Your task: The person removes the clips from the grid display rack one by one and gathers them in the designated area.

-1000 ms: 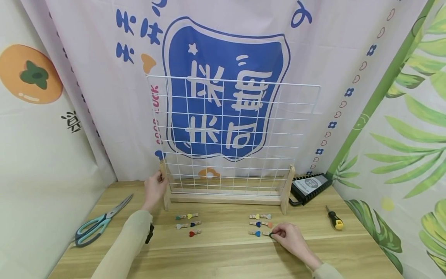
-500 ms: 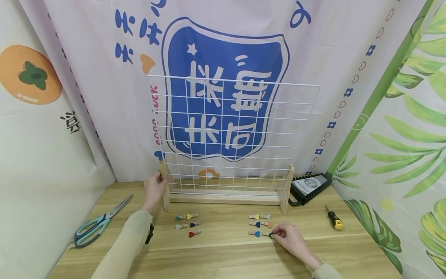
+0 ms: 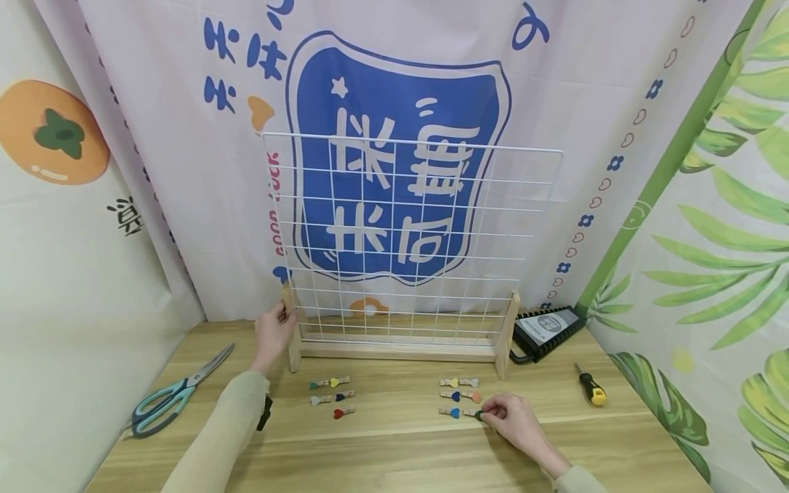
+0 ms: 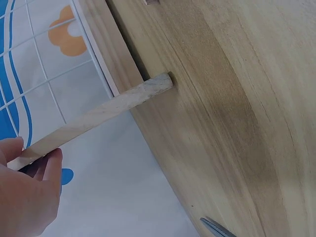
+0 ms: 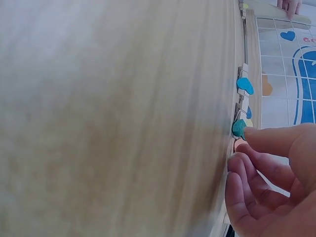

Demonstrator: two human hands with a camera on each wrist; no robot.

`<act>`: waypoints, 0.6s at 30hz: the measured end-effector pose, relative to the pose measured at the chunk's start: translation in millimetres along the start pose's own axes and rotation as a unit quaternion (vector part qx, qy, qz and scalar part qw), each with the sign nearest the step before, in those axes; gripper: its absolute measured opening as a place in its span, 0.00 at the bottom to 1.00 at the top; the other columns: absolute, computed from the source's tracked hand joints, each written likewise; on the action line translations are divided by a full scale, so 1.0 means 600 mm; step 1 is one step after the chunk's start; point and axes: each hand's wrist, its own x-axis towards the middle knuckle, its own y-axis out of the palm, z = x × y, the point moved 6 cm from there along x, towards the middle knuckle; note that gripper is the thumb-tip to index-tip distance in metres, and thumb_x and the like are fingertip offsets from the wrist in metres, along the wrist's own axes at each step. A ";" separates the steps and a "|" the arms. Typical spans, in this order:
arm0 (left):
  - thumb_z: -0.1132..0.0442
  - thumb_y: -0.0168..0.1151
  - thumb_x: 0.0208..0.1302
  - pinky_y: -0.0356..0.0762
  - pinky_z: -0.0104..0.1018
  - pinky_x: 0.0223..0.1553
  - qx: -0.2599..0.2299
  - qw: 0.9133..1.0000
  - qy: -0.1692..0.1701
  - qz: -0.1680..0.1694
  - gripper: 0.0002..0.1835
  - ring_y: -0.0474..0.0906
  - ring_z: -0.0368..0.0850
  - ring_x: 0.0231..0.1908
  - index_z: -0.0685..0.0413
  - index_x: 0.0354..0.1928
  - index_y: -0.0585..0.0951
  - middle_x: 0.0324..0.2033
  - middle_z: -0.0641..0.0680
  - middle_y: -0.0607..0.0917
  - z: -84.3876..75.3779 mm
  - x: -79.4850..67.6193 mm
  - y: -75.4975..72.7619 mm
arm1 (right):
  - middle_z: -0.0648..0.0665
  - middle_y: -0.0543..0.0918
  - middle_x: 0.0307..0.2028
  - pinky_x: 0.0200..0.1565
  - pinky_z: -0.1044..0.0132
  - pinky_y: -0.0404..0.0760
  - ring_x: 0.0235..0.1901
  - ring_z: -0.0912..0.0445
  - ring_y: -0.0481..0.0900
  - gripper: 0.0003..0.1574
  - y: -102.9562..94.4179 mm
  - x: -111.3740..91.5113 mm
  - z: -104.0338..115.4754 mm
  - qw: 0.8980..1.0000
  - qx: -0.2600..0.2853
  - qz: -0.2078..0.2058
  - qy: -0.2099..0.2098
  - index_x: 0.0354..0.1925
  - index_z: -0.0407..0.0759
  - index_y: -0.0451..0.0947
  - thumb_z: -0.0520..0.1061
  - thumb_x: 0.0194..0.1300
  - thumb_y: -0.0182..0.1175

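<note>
A white wire grid stands upright in a wooden stand. My left hand grips the stand's left upright, with the thumb on one side and fingers on the other. At the lower right of the head view, my right hand pinches a small wooden clothespin with a green heart by its heart end. Beside it lies a clothespin with a blue heart. Behind these are pins with dark blue, orange, yellow and pale grey hearts.
On the left, another group of heart clothespins includes a red one. Scissors lie at the table's left. A black hex key holder sits behind the stand's right end, and a yellow-black screwdriver lies at the right. A printed curtain hangs behind.
</note>
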 end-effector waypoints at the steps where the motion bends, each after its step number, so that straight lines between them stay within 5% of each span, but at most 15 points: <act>1: 0.67 0.59 0.68 0.85 0.34 0.37 -0.003 1.000 0.000 0.000 0.09 0.86 0.63 0.42 0.65 0.30 0.76 0.41 0.71 0.87 0.001 0.000 0.000 | 0.49 0.84 0.27 0.26 0.75 0.75 0.23 0.70 0.73 0.04 0.000 0.001 0.000 1.000 0.000 -0.001 0.001 0.31 0.41 0.84 0.36 0.55 0.71; 6: 0.65 0.60 0.69 0.82 0.53 0.53 -0.033 0.999 -0.006 0.018 0.12 0.82 0.67 0.53 0.71 0.45 0.80 0.50 0.73 0.83 0.004 -0.001 -0.003 | 0.50 0.85 0.28 0.28 0.75 0.75 0.23 0.70 0.73 0.03 -0.006 0.007 -0.003 1.000 -0.003 -0.015 0.018 0.32 0.42 0.85 0.37 0.57 0.70; 10: 0.60 0.62 0.69 0.79 0.50 0.56 -0.046 0.998 -0.018 0.040 0.25 0.79 0.67 0.58 0.69 0.62 0.74 0.58 0.72 0.79 0.012 -0.004 -0.006 | 0.49 0.85 0.28 0.30 0.75 0.76 0.24 0.69 0.74 0.02 -0.021 0.012 -0.013 0.999 0.005 -0.030 0.043 0.34 0.40 0.85 0.37 0.59 0.68; 18: 0.56 0.63 0.69 0.77 0.47 0.58 -0.043 0.996 -0.025 0.072 0.32 0.77 0.64 0.60 0.68 0.68 0.67 0.64 0.69 0.74 0.029 -0.015 -0.015 | 0.42 0.86 0.32 0.33 0.73 0.80 0.28 0.61 0.79 0.06 -0.078 0.031 -0.030 0.995 -0.026 -0.095 0.014 0.38 0.34 0.84 0.36 0.63 0.64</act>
